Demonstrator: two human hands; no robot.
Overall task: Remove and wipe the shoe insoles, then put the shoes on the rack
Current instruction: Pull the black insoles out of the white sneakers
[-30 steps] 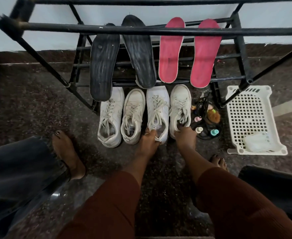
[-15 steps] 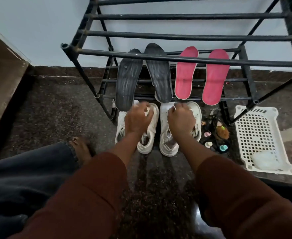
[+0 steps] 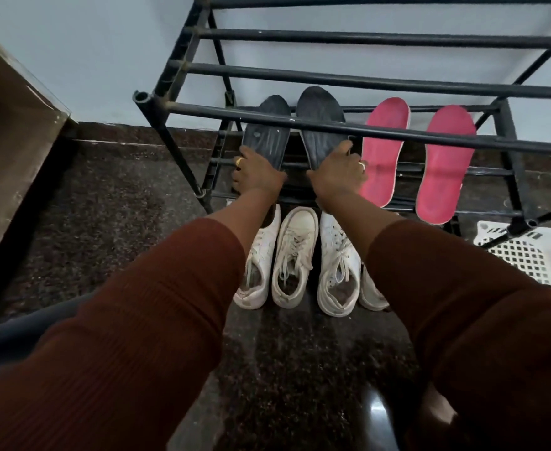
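Hands, moved up from the white sneakers (image 3: pixel 295 258) below: left hand (image 3: pixel 258 177) grips left black insole (image 3: pixel 267 131), right hand (image 3: pixel 337 174) right black insole (image 3: pixel 321 122), on rack (image 3: pixel 332 125). Refitting likely follows.

Both arms reach forward, the left hand (image 3: pixel 257 177) and the right hand (image 3: pixel 337 173) each with fingers curled in a grip.
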